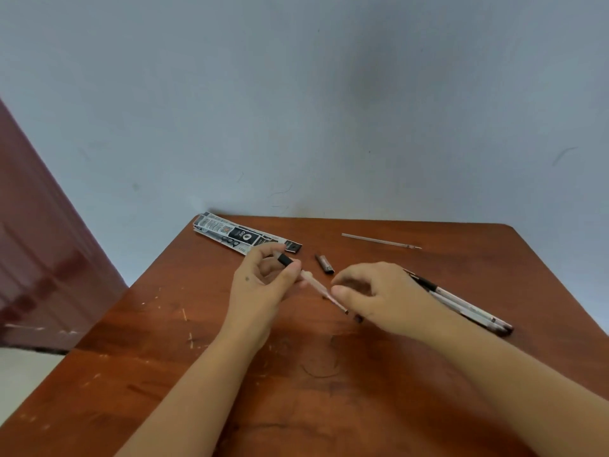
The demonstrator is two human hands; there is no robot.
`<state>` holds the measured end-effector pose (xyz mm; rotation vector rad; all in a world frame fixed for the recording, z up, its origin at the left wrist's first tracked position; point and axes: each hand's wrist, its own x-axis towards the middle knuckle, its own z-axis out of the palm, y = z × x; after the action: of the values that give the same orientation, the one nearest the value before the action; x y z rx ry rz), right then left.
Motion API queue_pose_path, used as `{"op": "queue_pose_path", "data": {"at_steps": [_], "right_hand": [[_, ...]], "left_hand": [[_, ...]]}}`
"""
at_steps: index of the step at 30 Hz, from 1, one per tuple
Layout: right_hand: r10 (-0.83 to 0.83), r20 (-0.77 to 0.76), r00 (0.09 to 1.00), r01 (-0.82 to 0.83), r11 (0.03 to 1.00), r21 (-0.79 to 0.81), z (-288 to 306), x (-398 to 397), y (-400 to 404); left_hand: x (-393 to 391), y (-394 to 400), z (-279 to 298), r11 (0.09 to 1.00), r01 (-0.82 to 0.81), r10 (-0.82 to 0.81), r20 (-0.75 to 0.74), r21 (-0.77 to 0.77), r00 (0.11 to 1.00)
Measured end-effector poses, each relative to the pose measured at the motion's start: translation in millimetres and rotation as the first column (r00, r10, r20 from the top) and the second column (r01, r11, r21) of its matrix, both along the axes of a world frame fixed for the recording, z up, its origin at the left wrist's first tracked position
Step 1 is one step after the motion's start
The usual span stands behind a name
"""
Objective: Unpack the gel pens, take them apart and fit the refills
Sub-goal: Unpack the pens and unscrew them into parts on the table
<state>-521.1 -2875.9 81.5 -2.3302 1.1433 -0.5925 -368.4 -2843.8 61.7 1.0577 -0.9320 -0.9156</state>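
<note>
My left hand (pixel 263 282) pinches a clear gel pen barrel (pixel 313 283) near its black grip end, slanting down to the right above the wooden table (pixel 230 374). My right hand (pixel 379 295) holds the barrel's lower end between thumb and fingers. A small dark piece (pixel 358 318) lies just under that hand. A dark pen cap (pixel 324 263) lies on the table behind the hands. A loose thin refill (pixel 380 241) rests near the far edge. Two whole gel pens (pixel 461 303) lie side by side to the right.
The torn black-and-white pen packaging (pixel 240 237) lies at the table's far left corner, against a pale blue wall. A dark red door (pixel 39 242) stands to the left. The tabletop is scratched near its left side.
</note>
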Motion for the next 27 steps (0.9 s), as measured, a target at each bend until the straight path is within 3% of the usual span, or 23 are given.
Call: {"op": "queue_pose_path", "data": {"at_steps": [4, 6, 7, 8, 10, 12, 14, 20, 27], "right_hand": [[-0.074, 0.003, 0.997, 0.074, 0.997, -0.011, -9.6, 5.8, 11.6], [-0.150, -0.035, 0.988, 0.148, 0.988, -0.045, -10.4, 0.8, 16.3], [-0.189, -0.078, 0.979, 0.183, 0.981, -0.069, -11.0, -2.9, 19.0], [-0.225, -0.127, 0.966, 0.215, 0.972, -0.091, -12.1, -6.7, 22.3], [-0.279, -0.216, 0.936, 0.257, 0.959, -0.123, -14.5, -12.5, 32.5], [-0.303, -0.304, 0.903, 0.261, 0.950, -0.172, -17.7, -13.9, 43.6], [-0.326, -0.339, 0.882, 0.260, 0.939, -0.225, -21.9, -12.1, 51.8], [-0.378, -0.317, 0.870, 0.314, 0.920, -0.235, -30.2, 1.0, 64.5], [-0.447, -0.270, 0.853, 0.383, 0.887, -0.257, -27.2, -4.1, 64.7]], "left_hand": [[-3.2, 2.9, -4.0, 0.996, 0.090, -0.090, -0.011, 0.021, 0.996], [-1.9, 3.8, -6.3, 0.990, 0.117, -0.127, 0.143, 0.073, 0.982], [1.4, 2.2, -8.5, 0.990, 0.084, -0.116, 0.321, 0.112, 0.940], [6.3, -0.7, -11.6, 0.988, 0.016, -0.097, 0.541, 0.152, 0.835], [16.8, -5.3, -16.5, 0.970, -0.137, -0.111, 0.864, 0.203, 0.491], [24.6, -8.1, -20.1, 0.930, -0.244, -0.213, 0.943, 0.276, 0.254], [28.2, -6.3, -22.3, 0.887, -0.290, -0.331, 0.933, 0.359, 0.141], [27.4, 10.4, -24.4, 0.867, -0.286, -0.414, 0.909, 0.409, 0.045], [27.1, 18.5, -24.0, 0.877, -0.282, -0.393, 0.919, 0.388, 0.043]]}}
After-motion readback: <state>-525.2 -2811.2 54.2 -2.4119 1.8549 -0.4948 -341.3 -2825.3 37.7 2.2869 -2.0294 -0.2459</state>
